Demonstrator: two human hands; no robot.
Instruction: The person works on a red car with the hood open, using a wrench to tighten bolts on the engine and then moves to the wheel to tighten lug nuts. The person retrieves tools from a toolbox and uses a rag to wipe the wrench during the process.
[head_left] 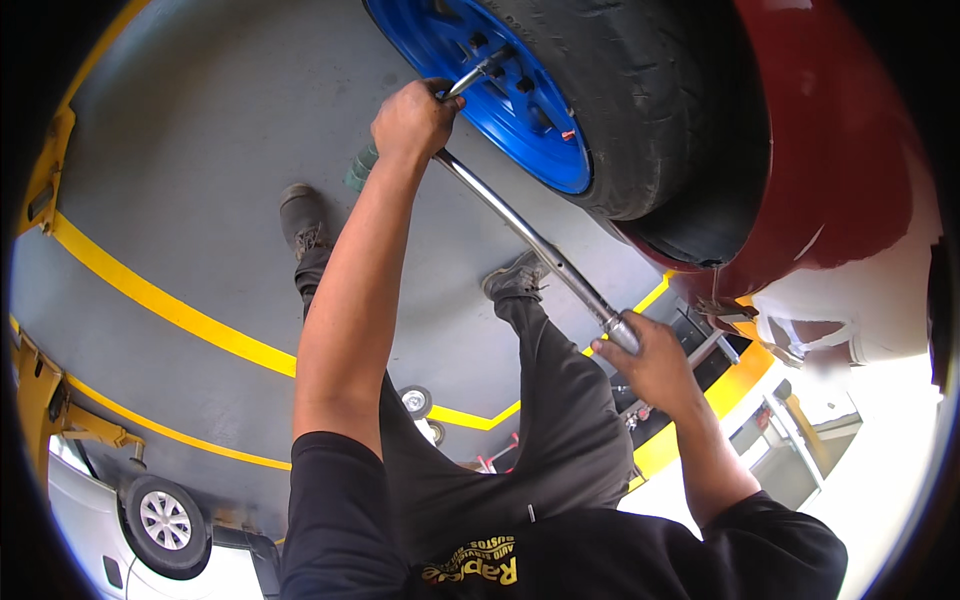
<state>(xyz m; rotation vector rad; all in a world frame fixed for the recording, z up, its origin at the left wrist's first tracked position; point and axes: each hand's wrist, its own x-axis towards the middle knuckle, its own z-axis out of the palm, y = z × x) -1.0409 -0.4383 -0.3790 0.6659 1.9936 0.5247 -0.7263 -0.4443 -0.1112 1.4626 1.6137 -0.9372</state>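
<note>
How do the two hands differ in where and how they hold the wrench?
The left hand grips the wrench near its head, beside the blue wheel; the right hand grips the far handle end, away from the wheel. The left arm is stretched out; the right is bent close. Both are bare and closed around the bar.

The left arm is stretched forward, its hand (415,120) clenched in a fist. The right hand (655,365) is closed, held lower and nearer the body.
</note>
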